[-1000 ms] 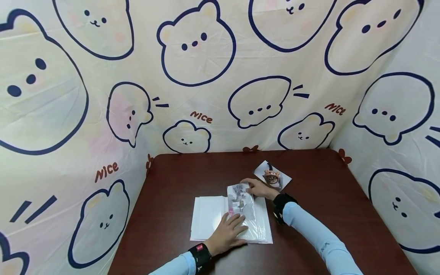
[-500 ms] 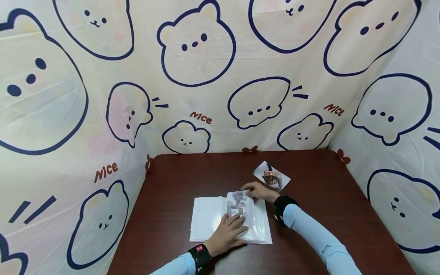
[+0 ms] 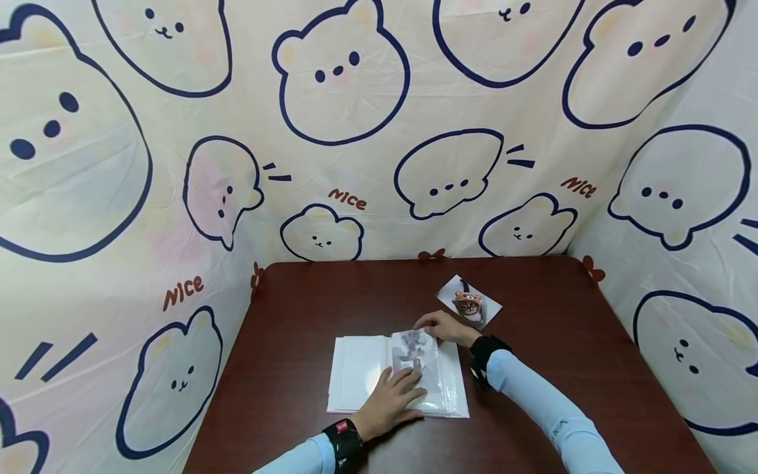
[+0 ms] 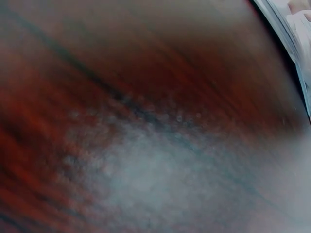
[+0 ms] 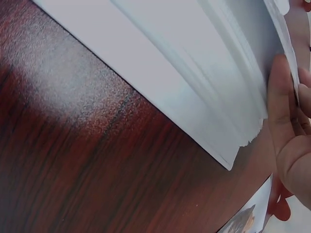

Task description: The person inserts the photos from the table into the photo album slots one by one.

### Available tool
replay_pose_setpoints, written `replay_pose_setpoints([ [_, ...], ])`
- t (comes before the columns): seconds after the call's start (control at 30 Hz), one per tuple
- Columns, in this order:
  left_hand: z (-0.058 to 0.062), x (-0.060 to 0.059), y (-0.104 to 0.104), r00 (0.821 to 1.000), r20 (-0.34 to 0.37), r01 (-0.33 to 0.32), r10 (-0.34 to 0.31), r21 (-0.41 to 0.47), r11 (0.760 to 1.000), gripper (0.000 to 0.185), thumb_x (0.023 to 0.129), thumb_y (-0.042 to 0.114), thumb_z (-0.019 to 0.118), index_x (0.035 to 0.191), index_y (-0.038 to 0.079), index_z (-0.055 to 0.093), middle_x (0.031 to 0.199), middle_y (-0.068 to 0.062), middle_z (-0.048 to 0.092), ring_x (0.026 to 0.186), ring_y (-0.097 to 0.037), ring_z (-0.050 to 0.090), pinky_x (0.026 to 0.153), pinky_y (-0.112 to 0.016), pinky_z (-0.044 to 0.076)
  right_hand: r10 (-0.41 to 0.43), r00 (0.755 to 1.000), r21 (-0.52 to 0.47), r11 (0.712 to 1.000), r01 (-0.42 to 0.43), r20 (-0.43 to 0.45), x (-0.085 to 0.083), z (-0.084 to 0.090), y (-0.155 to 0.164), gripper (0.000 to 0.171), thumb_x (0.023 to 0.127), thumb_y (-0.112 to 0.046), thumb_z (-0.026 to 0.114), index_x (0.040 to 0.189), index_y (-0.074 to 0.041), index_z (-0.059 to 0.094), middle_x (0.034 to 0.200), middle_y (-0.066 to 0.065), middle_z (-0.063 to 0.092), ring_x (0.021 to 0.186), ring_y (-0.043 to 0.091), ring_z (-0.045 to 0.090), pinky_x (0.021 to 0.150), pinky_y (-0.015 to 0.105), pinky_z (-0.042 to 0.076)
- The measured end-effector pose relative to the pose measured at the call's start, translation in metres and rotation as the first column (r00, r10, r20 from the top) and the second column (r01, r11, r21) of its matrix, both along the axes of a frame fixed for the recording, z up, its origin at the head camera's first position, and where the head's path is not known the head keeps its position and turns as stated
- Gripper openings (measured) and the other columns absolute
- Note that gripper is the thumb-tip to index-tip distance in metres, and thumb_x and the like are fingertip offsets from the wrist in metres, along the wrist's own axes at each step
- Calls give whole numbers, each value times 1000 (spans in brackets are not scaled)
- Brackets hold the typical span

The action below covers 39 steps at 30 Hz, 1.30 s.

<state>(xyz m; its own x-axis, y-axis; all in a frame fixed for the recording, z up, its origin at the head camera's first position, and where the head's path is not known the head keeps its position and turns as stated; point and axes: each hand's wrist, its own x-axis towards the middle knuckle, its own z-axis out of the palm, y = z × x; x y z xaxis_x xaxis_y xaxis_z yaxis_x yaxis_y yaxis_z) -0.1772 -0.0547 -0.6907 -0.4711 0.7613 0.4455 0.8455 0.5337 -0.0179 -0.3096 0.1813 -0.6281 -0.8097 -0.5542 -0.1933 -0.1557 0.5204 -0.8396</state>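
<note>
A photo album [image 3: 360, 375] with white pages and clear sleeves lies spread on the table. Over its right-hand page is a photo [image 3: 412, 345] with a pale print, largely inside a glossy sleeve. My right hand [image 3: 448, 328] pinches the photo's far edge; in the right wrist view thumb and fingers [image 5: 281, 82] hold the sheet slightly raised from the pages. The left hand [image 3: 387, 403] rests with spread fingers on the photo's near part, covering some of it. Only the album's edge [image 4: 279, 24] shows in the left wrist view.
A second photo [image 3: 468, 303], of a cat in a bear hat, lies on the dark wooden table [image 3: 355, 296] behind the right hand. Its corner [image 5: 248, 216] appears in the right wrist view. Patterned cloth [image 3: 331, 158] hangs round the table's back and sides.
The photo has slid toward me, deeper along the sleeve, and my right hand has come slightly nearer with it. The left hand has stayed on the page.
</note>
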Motion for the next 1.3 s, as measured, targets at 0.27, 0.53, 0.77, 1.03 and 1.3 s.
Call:
replay_pose_setpoints([
  [0.27,-1,-1,-3,1000,17,-2,2,-3,1000,44,87,54,62,122,28,60,138,-3,52,129,-24,46,96,-55,41,128,990,-87,987,-133,-58,0,-3,1,31,95,6,43,107,-2,71,110,14,67,84,18,58,57,33,47],
  [0.53,-2,-3,-2,1000,1,-10,10,0,1000,45,88,54,61,124,27,60,137,-4,53,128,-25,47,97,-56,41,38,996,-36,999,-41,-76,4,-4,-5,31,95,5,41,107,0,69,109,16,67,93,25,60,66,29,46],
  [0.77,4,-9,-8,978,210,-22,15,31,999,48,96,51,49,134,22,52,146,-5,44,136,-25,38,105,-47,35,-183,975,-105,975,196,125,22,-2,-15,49,103,-31,44,141,-1,36,119,20,55,97,25,58,75,37,48],
  [1.03,33,-29,-28,583,808,-419,-90,393,818,46,106,30,28,140,2,42,134,-19,52,118,-32,55,94,-40,47,-75,965,-323,933,158,253,45,17,-49,58,105,-43,28,140,4,31,125,32,51,103,41,61,81,52,53],
  [1.3,47,-50,-71,297,946,-746,-130,315,587,71,103,50,15,137,-6,43,132,-29,49,122,-41,47,102,-52,37,333,904,201,937,-286,-266,69,9,-88,46,104,-39,34,133,-10,55,139,11,53,127,27,50,103,45,41],
])
